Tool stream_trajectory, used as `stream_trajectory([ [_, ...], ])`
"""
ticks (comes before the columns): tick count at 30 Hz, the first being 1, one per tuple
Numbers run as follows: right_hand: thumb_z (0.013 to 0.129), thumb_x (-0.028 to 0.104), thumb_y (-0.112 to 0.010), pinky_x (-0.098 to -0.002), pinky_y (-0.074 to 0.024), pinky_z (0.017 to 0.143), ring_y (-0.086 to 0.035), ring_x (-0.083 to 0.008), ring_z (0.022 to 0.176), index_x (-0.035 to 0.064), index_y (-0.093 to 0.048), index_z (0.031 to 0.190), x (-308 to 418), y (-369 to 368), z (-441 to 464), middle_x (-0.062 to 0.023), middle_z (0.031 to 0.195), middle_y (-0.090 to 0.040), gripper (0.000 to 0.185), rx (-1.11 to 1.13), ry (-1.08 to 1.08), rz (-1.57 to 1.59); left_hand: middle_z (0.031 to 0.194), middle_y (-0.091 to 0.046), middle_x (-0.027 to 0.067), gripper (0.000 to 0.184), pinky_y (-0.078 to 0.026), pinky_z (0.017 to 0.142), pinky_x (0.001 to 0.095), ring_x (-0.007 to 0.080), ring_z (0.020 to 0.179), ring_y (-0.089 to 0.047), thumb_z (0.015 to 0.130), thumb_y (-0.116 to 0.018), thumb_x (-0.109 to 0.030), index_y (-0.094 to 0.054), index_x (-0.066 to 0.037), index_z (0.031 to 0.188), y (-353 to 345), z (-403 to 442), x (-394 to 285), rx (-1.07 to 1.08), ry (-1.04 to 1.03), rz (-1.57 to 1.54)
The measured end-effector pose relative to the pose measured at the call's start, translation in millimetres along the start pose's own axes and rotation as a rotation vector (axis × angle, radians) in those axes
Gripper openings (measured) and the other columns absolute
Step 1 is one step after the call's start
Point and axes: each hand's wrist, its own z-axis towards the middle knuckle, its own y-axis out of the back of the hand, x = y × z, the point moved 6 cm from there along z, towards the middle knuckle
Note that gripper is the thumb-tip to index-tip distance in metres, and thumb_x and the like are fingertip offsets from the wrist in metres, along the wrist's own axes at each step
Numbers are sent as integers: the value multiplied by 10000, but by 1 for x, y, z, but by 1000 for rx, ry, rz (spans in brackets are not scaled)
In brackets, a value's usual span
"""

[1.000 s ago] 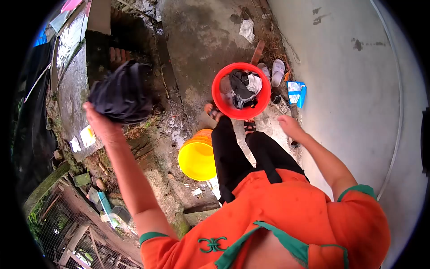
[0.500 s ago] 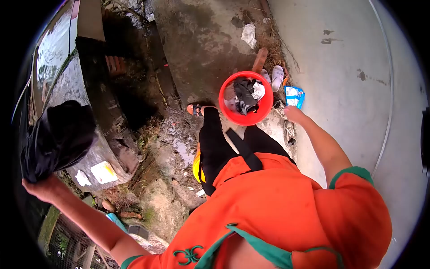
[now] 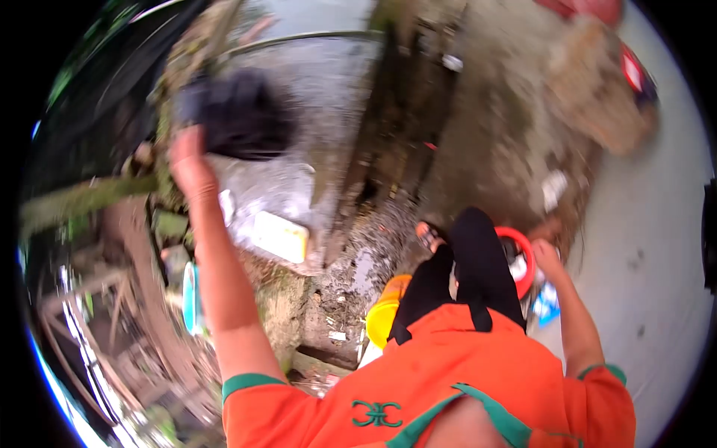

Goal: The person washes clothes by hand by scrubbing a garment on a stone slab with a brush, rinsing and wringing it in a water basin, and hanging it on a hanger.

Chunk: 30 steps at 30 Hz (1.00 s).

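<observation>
My left hand [image 3: 193, 160] is stretched out to the upper left, closed on a dark, bunched-up cloth [image 3: 243, 116]. The cloth is blurred and hangs over a wet grey concrete slab [image 3: 325, 97]; whether it touches the slab is unclear. On the slab's near end, below the cloth, lies a white and yellow flat object [image 3: 282, 237]. My right hand [image 3: 547, 257] is low at my right side, beside the rim of a red tub [image 3: 528, 261] that is partly hidden behind my leg. Blur hides how its fingers are set.
A yellow bucket [image 3: 383, 317] stands beside my leg. A blue and white packet [image 3: 547, 305] lies below my right hand. A large rock [image 3: 597, 86] is at the upper right along the wall. Between the slab and the concrete path runs a dark, muddy channel [image 3: 392, 127].
My view has turned to the left, and I am nearer the slab. The dark cloth has moved with my left hand out over the slab. The red tub is now more hidden by my leg.
</observation>
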Motion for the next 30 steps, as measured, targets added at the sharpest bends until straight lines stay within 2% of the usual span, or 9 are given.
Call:
stream_trajectory([
  [2, 862, 141, -454, -350, -483, 669, -601, -230, 716, 9, -589, 900, 5, -4, 28, -132, 761, -612, 192, 100, -191, 122, 972, -633, 85, 252, -413, 858, 303, 196, 929, -572, 824, -594, -171, -624, -13, 1017, -18, -23, 70, 367, 224, 75],
  [4, 855, 113, -486, -279, -482, 629, -578, -142, 657, 10, -581, 947, 46, -3, 76, -74, 714, -589, 168, 134, -208, 164, 1013, -614, 53, 286, -390, 878, 271, 143, 963, -532, 833, -602, -166, -601, -23, 1081, -16, -62, 111, 222, 543, -59],
  [10, 892, 41, -439, -238, -464, 705, -545, -95, 760, -10, -562, 1007, 383, 24, 227, -40, 863, -580, 176, 182, 482, 308, 1306, -409, 270, 910, -325, 1009, 358, 320, 1219, -414, 688, -729, -427, -304, 25, 1354, -49, -119, 119, 90, 824, -4],
  [14, 891, 54, -464, -245, -462, 752, -574, -110, 838, -12, -559, 1044, 556, 18, 334, -51, 914, -608, 192, 238, 741, 509, 1363, -319, 267, 1108, -263, 1058, 380, 355, 1279, -318, 627, -749, -532, -166, -7, 1408, -92, -96, 122, -80, 826, 89],
  [19, 858, 150, -471, -334, -440, 860, -580, -276, 950, 47, -586, 1050, 636, -6, 510, -147, 1010, -609, 247, 4, 906, 82, 974, -633, 142, 337, -454, 818, 333, 275, 895, -612, 649, -567, -41, -612, -1, 980, -112, -27, 121, -387, 773, 15],
  [24, 863, 211, -427, -374, -428, 884, -566, -299, 995, 65, -581, 1085, 612, 12, 646, -146, 1073, -593, 307, -453, 573, -119, 1103, -588, 123, 344, -385, 949, 381, 287, 1088, -528, 625, -602, 62, -630, -84, 935, -115, 48, 32, -178, 112, 80],
  [27, 847, 214, -494, -384, -491, 770, -595, -260, 865, 27, -603, 940, 619, -57, 647, -145, 925, -619, 235, 428, -36, 799, 1235, -505, 187, 437, -278, 1037, 424, 323, 1225, -401, 599, -596, -86, -644, -142, 1030, -131, 44, 81, 103, 290, 613],
  [28, 850, 191, -529, -345, -514, 691, -600, -217, 751, 25, -601, 865, 649, -69, 609, -117, 821, -623, 182, 718, -107, 702, 1289, -462, 189, 431, -277, 1036, 423, 337, 1231, -388, 655, -577, -189, -638, -151, 1079, -129, 40, 109, 97, 504, 558],
  [30, 863, 185, -553, -292, -514, 620, -587, -176, 645, 23, -590, 805, 716, -103, 519, -96, 721, -607, 176, 1140, 9, 665, 1165, -553, 181, 357, -342, 976, 435, 364, 1150, -464, 755, -504, -231, -641, -140, 1072, -120, 59, 124, -397, 743, -346],
])
